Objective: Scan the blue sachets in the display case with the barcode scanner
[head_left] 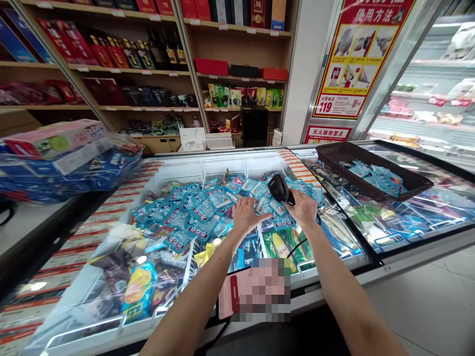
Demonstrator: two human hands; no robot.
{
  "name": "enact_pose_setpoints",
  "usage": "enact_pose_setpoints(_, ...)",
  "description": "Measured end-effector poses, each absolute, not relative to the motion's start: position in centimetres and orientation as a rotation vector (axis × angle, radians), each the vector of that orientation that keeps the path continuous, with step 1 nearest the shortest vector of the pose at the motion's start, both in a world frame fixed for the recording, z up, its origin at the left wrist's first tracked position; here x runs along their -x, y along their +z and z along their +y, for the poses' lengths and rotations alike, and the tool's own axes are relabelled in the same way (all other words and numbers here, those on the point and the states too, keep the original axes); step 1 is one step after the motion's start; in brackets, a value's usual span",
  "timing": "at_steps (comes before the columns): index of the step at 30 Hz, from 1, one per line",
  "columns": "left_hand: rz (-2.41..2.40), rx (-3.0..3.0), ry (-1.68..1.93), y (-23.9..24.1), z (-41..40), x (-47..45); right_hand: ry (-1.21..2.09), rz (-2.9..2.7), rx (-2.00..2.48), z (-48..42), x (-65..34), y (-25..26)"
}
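Note:
My right hand is wrapped round the handle of a black handheld barcode scanner, its head tilted to the left above the packets. A dark cable runs down from the scanner. My left hand hovers over or rests on a spread of small blue packets, thumb stretched away from the fingers and nothing in it; whether it touches them I cannot tell. The packets lie over the glass-topped chest freezer. Below my hands is a phone with a pink screen, part of it blurred out by pixels.
A brown plastic basket with more blue packets stands on the freezer at right. Wrapped boxes sit at left. Frozen goods, such as a yellow-and-blue bag, show under the glass. Shelves line the back wall.

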State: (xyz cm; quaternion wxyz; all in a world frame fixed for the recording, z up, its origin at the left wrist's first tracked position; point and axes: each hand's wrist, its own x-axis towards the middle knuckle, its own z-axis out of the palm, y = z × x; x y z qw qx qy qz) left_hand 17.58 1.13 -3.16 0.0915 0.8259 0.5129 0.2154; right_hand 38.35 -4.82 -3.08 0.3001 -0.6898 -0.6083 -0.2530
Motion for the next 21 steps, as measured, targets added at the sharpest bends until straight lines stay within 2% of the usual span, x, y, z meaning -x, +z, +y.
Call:
enact_pose_setpoints(4, 1.388, -2.333, 0.706, -3.4, 2.5, -16.2, -0.666, -1.631, 1.813, -4.7, -38.2, -2.9)
enact_pose_setpoints(13, 0.865, -1.610, 1.277, -4.1, 3.3, -13.5, -0.707, -1.682, 1.714, -4.8, -38.0, -2.8)
enact_pose_setpoints(21, 0.970, -1.588, 1.418, -4.7, 3.8, -13.3, -0.693, -1.853, 1.603, -5.2, -37.5, -2.9)
